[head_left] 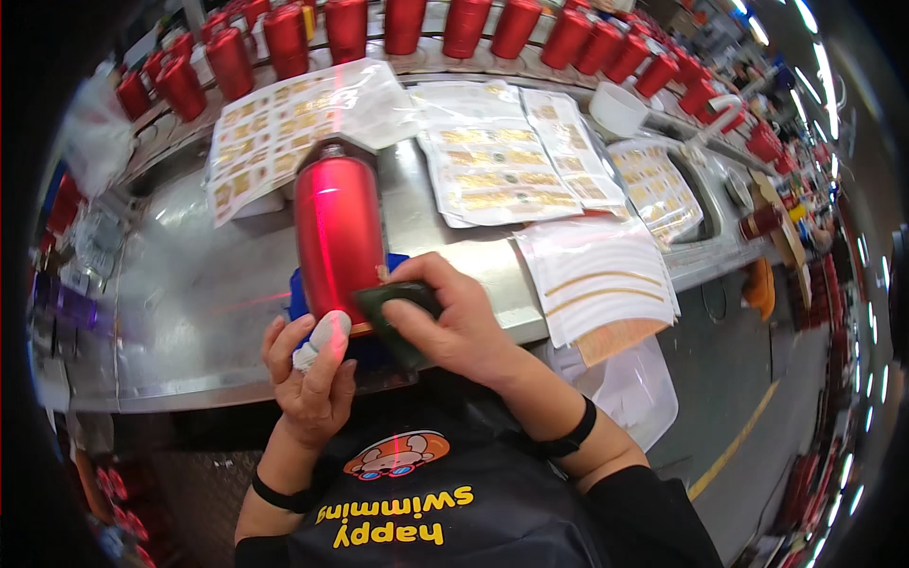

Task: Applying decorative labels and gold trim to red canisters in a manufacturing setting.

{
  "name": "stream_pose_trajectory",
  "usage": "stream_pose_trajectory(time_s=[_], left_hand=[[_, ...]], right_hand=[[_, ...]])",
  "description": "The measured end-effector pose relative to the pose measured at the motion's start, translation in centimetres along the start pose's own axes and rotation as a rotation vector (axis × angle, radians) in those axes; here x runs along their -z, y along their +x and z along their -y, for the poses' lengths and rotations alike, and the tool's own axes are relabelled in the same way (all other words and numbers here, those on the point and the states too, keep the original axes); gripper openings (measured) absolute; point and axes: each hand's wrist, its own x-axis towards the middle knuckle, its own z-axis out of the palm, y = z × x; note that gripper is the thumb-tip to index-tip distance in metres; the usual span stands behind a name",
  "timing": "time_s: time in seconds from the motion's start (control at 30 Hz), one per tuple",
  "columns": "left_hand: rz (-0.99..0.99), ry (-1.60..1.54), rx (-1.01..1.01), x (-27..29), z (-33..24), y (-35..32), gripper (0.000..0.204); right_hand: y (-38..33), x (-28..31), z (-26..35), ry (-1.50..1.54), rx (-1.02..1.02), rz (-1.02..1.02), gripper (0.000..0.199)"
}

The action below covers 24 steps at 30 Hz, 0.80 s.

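Observation:
A shiny red metal tumbler (338,222) lies lengthwise on a blue support (398,260), its narrow metal end pointing away from me. A thin red light line runs along it. My right hand (450,317) grips a dark green flat pad (409,308) and presses its edge against the tumbler's lower right side. At the tumbler's near end is my left hand (312,379), fingers apart and bent upward. White coverings (331,331) sit on its fingertips, one touching the tumbler's near rim. The tumbler's underside is hidden.
Sheets of gold decals (497,156) lie across the metal table (180,275), with a white sheet with gold curved strips (597,279) at the right. Red tumblers (407,26) line a conveyor at the back. A white bowl (617,109) and a sink (705,222) are at right.

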Motion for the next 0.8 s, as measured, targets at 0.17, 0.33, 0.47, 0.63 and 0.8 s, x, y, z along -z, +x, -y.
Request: stream_pose_trajectory(time_s=[0.17, 0.33, 0.47, 0.63, 0.8], left_hand=[[0.068, 0.115, -0.197, -0.7, 0.3, 2.9, 0.032], [0.152, 0.077, -0.223, -1.4, -0.3, 4.7, 0.03], [0.176, 0.146, -0.159, 0.1, 0.1, 3.0, 0.023], [0.086, 0.118, 0.029, 1.3, 0.9, 1.7, 0.031], [-0.009, 0.168, 0.256, 2.5, 3.0, 1.5, 0.034]], right_hand=[[0.4, 3.7, -1.5, -0.179, -0.048, -0.138, 0.025], [1.2, 6.7, -3.1, -0.485, -0.139, 0.071, 0.024], [2.3, 14.1, -4.5, -0.612, 0.129, 0.05, 0.027], [1.1, 38.9, -8.2, -1.467, -0.577, 0.109, 0.027], [-2.6, 47.4, -15.7, -1.36, -0.917, 0.339, 0.032]])
